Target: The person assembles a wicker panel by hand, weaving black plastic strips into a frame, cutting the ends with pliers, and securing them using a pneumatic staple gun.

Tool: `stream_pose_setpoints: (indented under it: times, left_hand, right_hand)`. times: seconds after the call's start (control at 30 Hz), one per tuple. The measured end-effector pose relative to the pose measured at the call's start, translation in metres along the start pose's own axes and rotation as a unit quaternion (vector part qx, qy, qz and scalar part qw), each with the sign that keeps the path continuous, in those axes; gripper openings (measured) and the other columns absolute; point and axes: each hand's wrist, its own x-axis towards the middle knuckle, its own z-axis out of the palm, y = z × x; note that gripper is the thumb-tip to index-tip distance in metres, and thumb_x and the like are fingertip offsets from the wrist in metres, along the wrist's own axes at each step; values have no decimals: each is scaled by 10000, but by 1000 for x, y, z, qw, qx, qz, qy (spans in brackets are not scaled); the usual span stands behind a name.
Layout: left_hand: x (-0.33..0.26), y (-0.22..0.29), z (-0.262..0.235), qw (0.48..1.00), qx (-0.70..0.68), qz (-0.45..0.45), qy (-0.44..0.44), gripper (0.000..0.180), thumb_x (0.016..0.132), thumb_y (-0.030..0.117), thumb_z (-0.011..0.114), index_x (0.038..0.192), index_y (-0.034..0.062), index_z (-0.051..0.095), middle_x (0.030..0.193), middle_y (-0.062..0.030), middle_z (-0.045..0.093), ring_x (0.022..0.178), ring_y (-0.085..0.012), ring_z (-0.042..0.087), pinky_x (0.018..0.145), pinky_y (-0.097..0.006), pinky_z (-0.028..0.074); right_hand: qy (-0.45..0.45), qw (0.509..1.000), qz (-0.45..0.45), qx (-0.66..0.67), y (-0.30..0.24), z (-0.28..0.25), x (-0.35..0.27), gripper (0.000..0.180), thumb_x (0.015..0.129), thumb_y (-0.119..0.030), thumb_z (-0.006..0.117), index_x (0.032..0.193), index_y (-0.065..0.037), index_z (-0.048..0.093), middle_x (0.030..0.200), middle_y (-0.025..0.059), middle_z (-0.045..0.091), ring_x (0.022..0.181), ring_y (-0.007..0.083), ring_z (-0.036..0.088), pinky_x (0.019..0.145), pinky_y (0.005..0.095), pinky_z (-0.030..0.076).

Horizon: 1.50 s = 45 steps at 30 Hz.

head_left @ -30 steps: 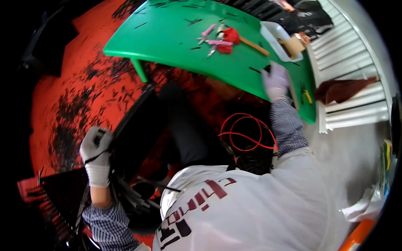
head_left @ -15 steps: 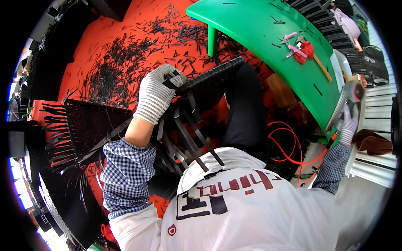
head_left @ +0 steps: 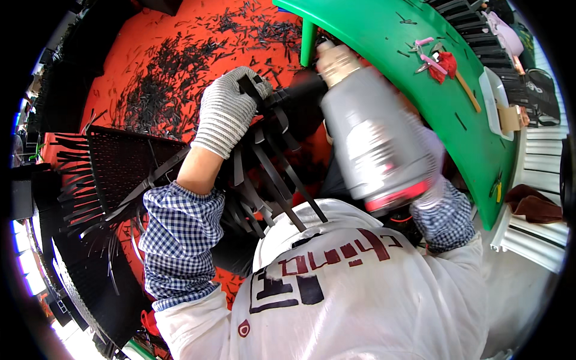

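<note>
In a striped glove, my left hand [head_left: 225, 111] is closed on a flat black strip [head_left: 249, 90] at the edge of a dark woven piece. Loose black strips [head_left: 273, 171] hang from that piece over my lap. My gloved right hand [head_left: 435, 159] grips a silver power tool [head_left: 369, 129], partly hidden behind it and blurred. The tool has a brass-coloured nose and a red ring at its rear. Its nose points away from me, to the right of my left hand. The tool's body hides much of the woven piece's right part.
The green table [head_left: 414, 66] carries pink-handled pliers [head_left: 429, 60], a red cloth [head_left: 445, 65], a wooden handle [head_left: 468, 90] and a white bin [head_left: 493, 99]. Black scraps [head_left: 159, 90] litter the red floor. Another woven black panel [head_left: 123, 168] with loose strip ends stands at left.
My right hand has brought the silver tool from the right side of the green table to beside my left hand. The left hand still grips the strip, almost in place.
</note>
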Motion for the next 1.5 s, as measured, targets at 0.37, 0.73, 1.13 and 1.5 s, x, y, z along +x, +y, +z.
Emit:
stream_pose_setpoints:
  times: [0.37,0.73,1.13,1.5]
  left_hand:
    - [-2,7,-3,1000,-15,-21,-5,135,896,137,753,865,16,702,670,18,568,639,-70,500,581,-268,418]
    - [1,7,-4,999,16,-39,-7,134,902,158,752,888,28,722,661,24,565,615,-67,489,556,-265,417]
    - [3,3,-2,999,41,-17,3,194,894,199,757,918,10,723,669,-20,592,620,-97,515,581,-292,443]
    - [10,-1,-5,994,90,-48,-26,316,855,343,786,983,58,740,806,-130,727,738,-248,696,743,-363,544]
  right_hand:
    - [-69,934,-174,-304,-4,63,1,511,845,-188,657,1332,-54,584,797,57,638,689,226,643,623,376,525]
    - [-81,928,-158,-327,5,65,0,527,839,-168,652,1348,-54,575,808,63,631,707,232,641,642,373,529]
    - [-78,922,-167,-340,6,63,2,530,830,-161,655,1339,-38,572,827,76,634,723,238,644,659,371,534]
    - [-74,923,-154,-346,-2,64,4,489,828,-174,676,1288,-41,576,845,78,650,744,246,657,684,372,539]
